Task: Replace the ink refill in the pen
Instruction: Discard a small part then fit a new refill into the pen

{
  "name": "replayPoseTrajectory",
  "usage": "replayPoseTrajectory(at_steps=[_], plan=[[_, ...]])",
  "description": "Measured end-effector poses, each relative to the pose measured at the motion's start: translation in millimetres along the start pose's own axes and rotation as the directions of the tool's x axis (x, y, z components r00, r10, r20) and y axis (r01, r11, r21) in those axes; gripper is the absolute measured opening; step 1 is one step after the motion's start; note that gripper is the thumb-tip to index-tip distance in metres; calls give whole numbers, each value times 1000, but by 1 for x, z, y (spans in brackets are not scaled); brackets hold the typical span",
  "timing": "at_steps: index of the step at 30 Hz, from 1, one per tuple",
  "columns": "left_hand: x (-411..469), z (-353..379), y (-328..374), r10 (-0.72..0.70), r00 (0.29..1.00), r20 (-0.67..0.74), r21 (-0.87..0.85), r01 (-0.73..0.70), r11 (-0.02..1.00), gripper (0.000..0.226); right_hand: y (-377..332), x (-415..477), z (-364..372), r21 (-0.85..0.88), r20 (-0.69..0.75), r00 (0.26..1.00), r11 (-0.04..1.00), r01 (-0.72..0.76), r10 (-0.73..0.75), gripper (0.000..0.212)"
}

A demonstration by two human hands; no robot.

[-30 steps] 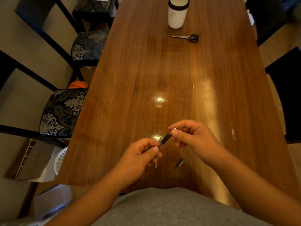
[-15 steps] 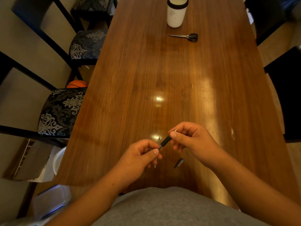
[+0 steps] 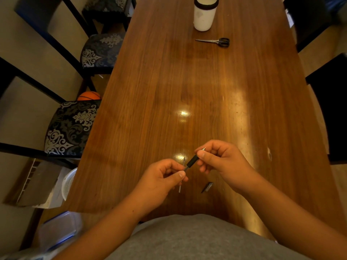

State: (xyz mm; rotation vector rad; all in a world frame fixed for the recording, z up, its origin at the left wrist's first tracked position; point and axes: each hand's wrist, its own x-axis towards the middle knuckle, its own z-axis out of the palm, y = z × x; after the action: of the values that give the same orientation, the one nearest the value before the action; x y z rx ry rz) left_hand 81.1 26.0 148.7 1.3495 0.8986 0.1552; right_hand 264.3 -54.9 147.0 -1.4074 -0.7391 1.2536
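Note:
I hold a slim pen [image 3: 192, 161] with a black grip section between both hands, a little above the near end of the wooden table [image 3: 187, 81]. My right hand [image 3: 221, 162] pinches its metal tip end. My left hand [image 3: 161, 182] pinches the lower end, where a pale thin tube sticks out below my fingers. A small dark pen piece [image 3: 207, 187] lies on the table just below my right hand.
A white cup with a black rim [image 3: 205, 13] and black-handled scissors [image 3: 216, 41] lie at the far end. Patterned chairs [image 3: 69, 128] line the left side, dark chairs the right. An orange ball [image 3: 89, 96] sits on the floor.
Both hands have stayed close together on the pen, shifting only slightly; the grip on each end is unchanged.

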Motion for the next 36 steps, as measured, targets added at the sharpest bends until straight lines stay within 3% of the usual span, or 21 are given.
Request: replayPoseTrajectory(at_steps=[7,12,16,19,22,25,31,36], plan=[[2,0,-9,199,970,-142,204,-168,964,12,3,2,7,150,-53,999,989,4,4,11],[6,-1,-18,353,917,-184,440,-244,864,9,9,3,11,159,-102,995,987,-6,23,13],[11,0,-31,183,975,-129,319,-134,938,12,28,4,5,38,-155,987,998,-48,54,12],[12,-5,-45,38,996,-86,243,-16,970,9,55,1,-13,-152,-182,972,973,-175,147,15],[11,-13,-60,-93,993,-73,224,107,969,8,90,-5,-36,-551,-177,961,787,-277,214,20],[10,-18,-75,-186,978,-98,231,204,951,5,116,-13,-48,-779,-147,962,573,-256,230,32],[12,-24,-93,-271,954,-125,197,291,936,6,138,-20,-48,-871,-74,982,468,-149,175,39],[12,-24,-97,-293,948,-123,191,312,931,5,148,-18,-45,-909,-12,990,411,-69,140,31]])
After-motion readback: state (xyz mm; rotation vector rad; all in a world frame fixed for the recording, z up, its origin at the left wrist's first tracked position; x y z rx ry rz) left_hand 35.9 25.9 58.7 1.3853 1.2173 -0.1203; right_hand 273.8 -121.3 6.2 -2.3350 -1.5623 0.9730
